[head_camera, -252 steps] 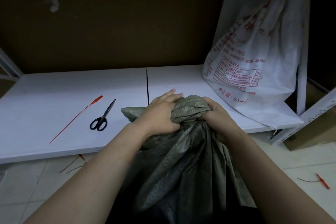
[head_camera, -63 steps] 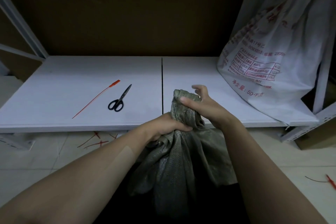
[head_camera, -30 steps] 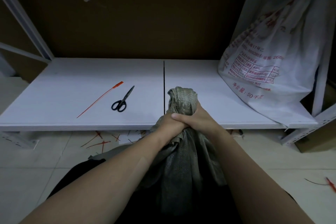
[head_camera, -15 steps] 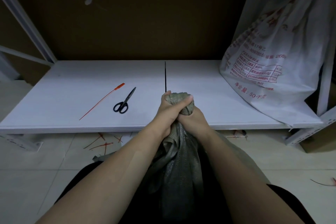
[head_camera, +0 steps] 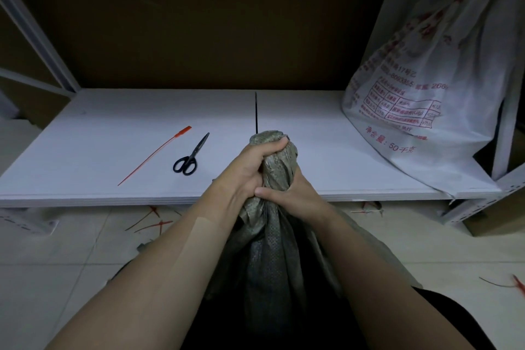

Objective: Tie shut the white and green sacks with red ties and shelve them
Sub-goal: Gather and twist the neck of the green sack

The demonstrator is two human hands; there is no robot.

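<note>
- At frame centre, before the shelf (head_camera: 85, 150), green sack (head_camera: 272, 264) neck is clenched: left hand (head_camera: 247, 170) above, right hand (head_camera: 295, 193) below.
- Weave is judged soft, limp, slippery; hold is best taken at the gathered neck.

Dim brown wall (head_camera: 227, 23), pale tiled floor (head_camera: 56, 264)

the green sack (head_camera: 272, 250) is coarse woven cloth, matt. left of the left hand (head_camera: 247, 170), black-handled scissors (head_camera: 189, 158) and a thin red plastic tie (head_camera: 154, 155) lie on a smooth white shelf board (head_camera: 99, 150) (faintly satiny). right of the right hand (head_camera: 295, 193), the white sack (head_camera: 420, 99) looks woven with red print.
</note>
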